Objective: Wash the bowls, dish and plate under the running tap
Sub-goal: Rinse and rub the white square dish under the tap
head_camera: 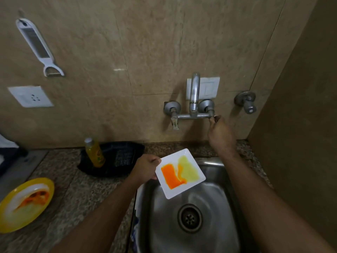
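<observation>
A square white dish (189,159) smeared with orange and pale yellow sauce hangs over the steel sink (215,207), tilted. My left hand (145,168) grips its left edge, thumb on top. My right hand (219,131) reaches up to the wall tap (194,95) and pinches its right handle (212,115). No water shows under the spout. A round yellow-rimmed plate (27,203) with orange and white smears lies on the counter at the left.
A yellow dish-soap bottle (94,153) stands by a black dish rack (116,157) behind the sink's left side. A separate valve (247,102) sticks out of the wall at the right. A white peeler (38,46) hangs high left, above a wall socket (30,96).
</observation>
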`<state>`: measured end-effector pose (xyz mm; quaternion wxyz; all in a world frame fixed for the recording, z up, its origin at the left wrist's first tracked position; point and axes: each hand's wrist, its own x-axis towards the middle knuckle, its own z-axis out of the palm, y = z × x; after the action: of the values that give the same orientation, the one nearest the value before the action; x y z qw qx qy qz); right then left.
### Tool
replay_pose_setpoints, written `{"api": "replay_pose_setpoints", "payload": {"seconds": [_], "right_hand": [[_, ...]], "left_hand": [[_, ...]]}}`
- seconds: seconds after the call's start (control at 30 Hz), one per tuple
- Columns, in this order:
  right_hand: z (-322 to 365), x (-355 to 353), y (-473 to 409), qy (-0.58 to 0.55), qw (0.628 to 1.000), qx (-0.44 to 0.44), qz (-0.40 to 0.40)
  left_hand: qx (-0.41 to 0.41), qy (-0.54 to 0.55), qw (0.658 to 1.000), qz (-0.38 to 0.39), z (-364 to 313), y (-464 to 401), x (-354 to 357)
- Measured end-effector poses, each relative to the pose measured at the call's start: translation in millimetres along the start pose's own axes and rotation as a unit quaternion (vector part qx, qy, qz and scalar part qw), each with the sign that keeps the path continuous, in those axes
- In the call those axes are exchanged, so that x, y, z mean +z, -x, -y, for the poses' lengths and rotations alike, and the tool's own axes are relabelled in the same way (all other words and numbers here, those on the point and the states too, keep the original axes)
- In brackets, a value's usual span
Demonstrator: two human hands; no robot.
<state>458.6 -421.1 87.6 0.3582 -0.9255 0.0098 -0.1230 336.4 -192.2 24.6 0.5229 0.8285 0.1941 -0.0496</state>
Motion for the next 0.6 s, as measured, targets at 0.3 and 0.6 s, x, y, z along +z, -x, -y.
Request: {"api": "replay_pose_setpoints", "payload": {"seconds": [0.3,0.6], "right_hand": [[-11,5,-7,-0.091,0.996,0.010,0.016],[-28,4,7,-0.184,0.977,0.042,0.102]], "left_hand": [[0.021,-0.023,0.999,0.017,-15,-14,15],[0.032,-0.080,0.996,0.036,-27,-25,28]]}}
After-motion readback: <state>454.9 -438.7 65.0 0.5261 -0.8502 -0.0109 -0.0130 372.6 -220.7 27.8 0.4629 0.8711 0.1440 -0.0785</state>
